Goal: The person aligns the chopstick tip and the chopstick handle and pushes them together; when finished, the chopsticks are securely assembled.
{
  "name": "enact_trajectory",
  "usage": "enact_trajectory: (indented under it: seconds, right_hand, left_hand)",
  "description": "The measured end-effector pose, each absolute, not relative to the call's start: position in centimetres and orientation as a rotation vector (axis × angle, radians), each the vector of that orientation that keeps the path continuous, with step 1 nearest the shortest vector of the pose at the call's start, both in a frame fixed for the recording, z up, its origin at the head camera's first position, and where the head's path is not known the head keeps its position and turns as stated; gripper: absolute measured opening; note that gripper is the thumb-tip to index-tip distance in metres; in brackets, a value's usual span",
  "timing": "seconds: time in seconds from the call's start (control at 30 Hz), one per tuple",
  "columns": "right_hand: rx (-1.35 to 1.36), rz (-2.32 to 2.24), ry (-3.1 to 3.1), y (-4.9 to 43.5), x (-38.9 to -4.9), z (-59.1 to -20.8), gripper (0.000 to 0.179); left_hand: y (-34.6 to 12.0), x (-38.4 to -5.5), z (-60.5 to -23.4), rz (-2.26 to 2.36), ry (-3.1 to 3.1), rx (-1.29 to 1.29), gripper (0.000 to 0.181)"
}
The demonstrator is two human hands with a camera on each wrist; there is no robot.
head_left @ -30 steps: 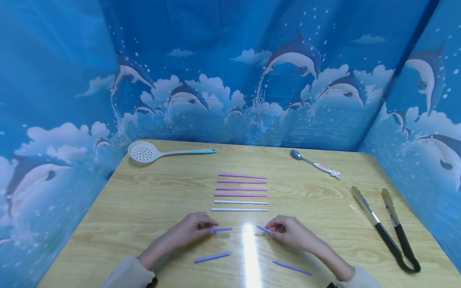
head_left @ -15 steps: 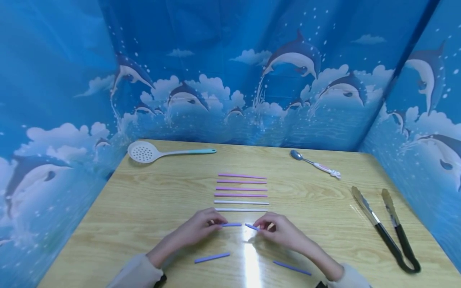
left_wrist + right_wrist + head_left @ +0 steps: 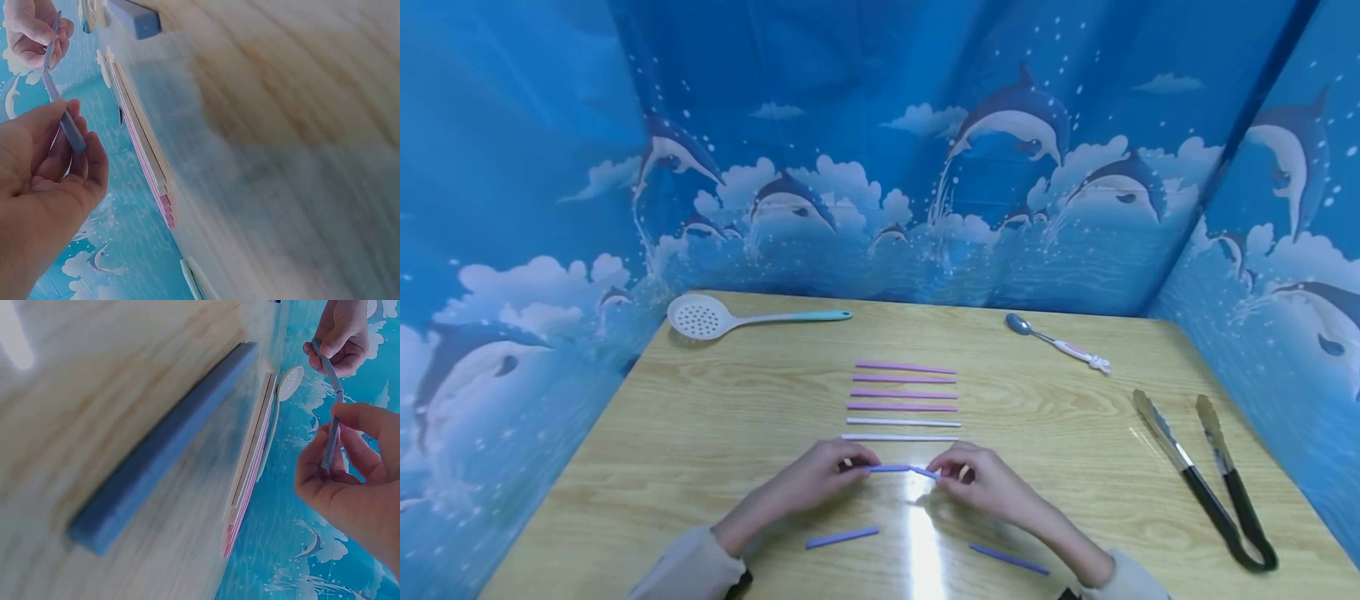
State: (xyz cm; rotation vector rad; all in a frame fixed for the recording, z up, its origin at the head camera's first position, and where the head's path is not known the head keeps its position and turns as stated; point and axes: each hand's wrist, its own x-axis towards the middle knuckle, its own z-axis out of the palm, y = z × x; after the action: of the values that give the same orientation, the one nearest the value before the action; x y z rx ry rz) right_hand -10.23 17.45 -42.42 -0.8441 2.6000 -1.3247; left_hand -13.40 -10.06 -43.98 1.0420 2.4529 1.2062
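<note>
My left hand [image 3: 820, 477] pinches a blue chopstick piece [image 3: 891, 468] between thumb and fingers. My right hand [image 3: 988, 482] pinches a second blue piece [image 3: 925, 472], slightly tilted. Their facing ends meet, or nearly so, at a shallow angle just above the table; the right wrist view has a narrow tip at the joint [image 3: 339, 393]. On the table, one loose blue piece [image 3: 842, 537] lies below the left hand, its square end [image 3: 147, 26] showing in the left wrist view. Another loose blue piece [image 3: 1009, 559] lies below the right hand.
Beyond the hands lie white sticks [image 3: 902, 422] and several pink sticks [image 3: 904, 394] in parallel rows. A slotted skimmer [image 3: 700, 317] is at the back left, a spoon [image 3: 1052, 340] at the back right. Black-handled tongs [image 3: 1210, 483] lie spread at the right.
Both hands have moved inward toward each other and a little away from the body. The gap between the two held blue pieces has closed to about nothing. Other items stayed put.
</note>
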Motion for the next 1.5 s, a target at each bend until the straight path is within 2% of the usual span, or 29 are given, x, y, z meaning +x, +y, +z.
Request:
enact_trajectory:
  seconds: [0.2,0.7,1.5]
  right_hand:
    - [-0.886,-1.356,2.644,17.1,-10.3,-42.6,0.014]
    - [-0.771,-1.364,2.685,16.6,-10.3,-42.3,0.012]
    - [-1.135,-1.572,2.705,16.6,-10.3,-42.4,0.011]
  left_hand:
    - [-10.0,-13.4,-43.8,1.236,2.466,1.016,0.015]
    - [-9.6,-13.3,-43.4,1.279,2.472,1.067,0.020]
    - [-9.3,-12.7,-42.7,1.409,2.485,1.216,0.019]
